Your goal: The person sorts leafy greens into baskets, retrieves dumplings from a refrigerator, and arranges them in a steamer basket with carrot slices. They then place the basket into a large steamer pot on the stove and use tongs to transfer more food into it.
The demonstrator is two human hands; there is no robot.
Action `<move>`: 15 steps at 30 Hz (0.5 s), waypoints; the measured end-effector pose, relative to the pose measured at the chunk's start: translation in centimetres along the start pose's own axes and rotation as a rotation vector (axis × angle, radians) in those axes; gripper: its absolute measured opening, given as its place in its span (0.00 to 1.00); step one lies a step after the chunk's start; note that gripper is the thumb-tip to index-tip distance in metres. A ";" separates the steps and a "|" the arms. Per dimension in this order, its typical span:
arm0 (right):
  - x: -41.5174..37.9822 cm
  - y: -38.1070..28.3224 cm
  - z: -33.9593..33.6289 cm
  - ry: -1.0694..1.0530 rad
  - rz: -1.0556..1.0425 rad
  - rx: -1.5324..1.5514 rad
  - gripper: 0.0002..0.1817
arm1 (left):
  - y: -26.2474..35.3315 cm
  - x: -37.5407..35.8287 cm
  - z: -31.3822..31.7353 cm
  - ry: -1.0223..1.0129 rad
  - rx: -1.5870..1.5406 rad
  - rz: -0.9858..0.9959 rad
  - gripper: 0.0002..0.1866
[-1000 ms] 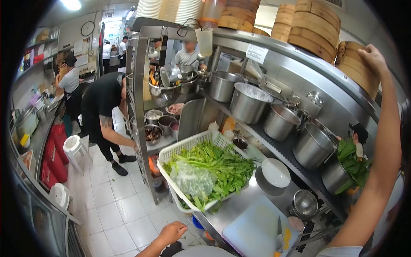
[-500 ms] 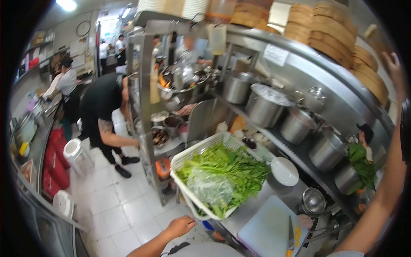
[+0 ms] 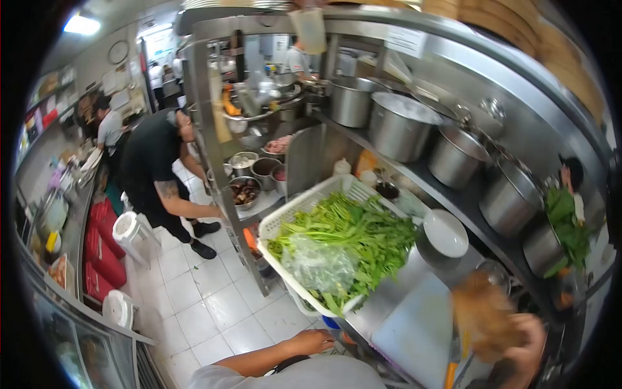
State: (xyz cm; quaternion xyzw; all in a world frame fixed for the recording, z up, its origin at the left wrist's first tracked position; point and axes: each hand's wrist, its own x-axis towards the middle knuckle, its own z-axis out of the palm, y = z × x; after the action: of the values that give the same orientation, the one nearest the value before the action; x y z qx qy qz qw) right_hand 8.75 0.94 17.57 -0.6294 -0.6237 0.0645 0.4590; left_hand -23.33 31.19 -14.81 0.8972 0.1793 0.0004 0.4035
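My right hand [image 3: 528,340] is closed on a brown, roundish thing [image 3: 483,311], too blurred to tell its kind, above the right side of the cutting board [image 3: 411,330]. A knife with an orange handle [image 3: 451,374] lies at the board's near edge, its blade partly hidden. My left hand [image 3: 312,341] hangs with curled fingers in front of my body, below the basket, and no object shows in it. Leafy greens [image 3: 350,233] and a clear plastic bag [image 3: 317,262] fill the white basket [image 3: 269,227] beside the board.
Steel pots [image 3: 402,129] line the shelf behind the counter, and a white oval plate [image 3: 445,233] stands beneath it. Bamboo steamers [image 3: 505,26] sit on the top rack. At left, a person in black [image 3: 152,146] bends toward the shelving, near white stools [image 3: 133,230].
My right hand has come down from the upper rack to the board with the brown thing. My left hand has shifted slightly right. The view has tilted down.
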 end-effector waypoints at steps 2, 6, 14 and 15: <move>-1.9 2.0 7.2 0.062 0.464 0.032 0.29 | 1.0 0.9 0.8 -0.100 -0.001 0.054 0.17; -7.7 11.6 17.2 0.256 0.280 -0.258 0.23 | 6.2 3.4 1.8 -0.223 -0.018 0.201 0.15; -10.5 11.0 14.4 0.219 0.424 -0.316 0.17 | 9.8 5.9 2.8 -0.163 0.011 0.231 0.11; -9.3 9.4 11.0 0.255 0.474 -0.143 0.16 | 10.0 6.2 3.0 -0.171 0.014 0.221 0.11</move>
State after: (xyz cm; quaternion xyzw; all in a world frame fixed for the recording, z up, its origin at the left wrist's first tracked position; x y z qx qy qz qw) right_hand 6.38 0.44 0.57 -0.7917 -0.3992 0.0462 0.4601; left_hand -13.93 24.93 -10.50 0.9111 0.0443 -0.0329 0.4085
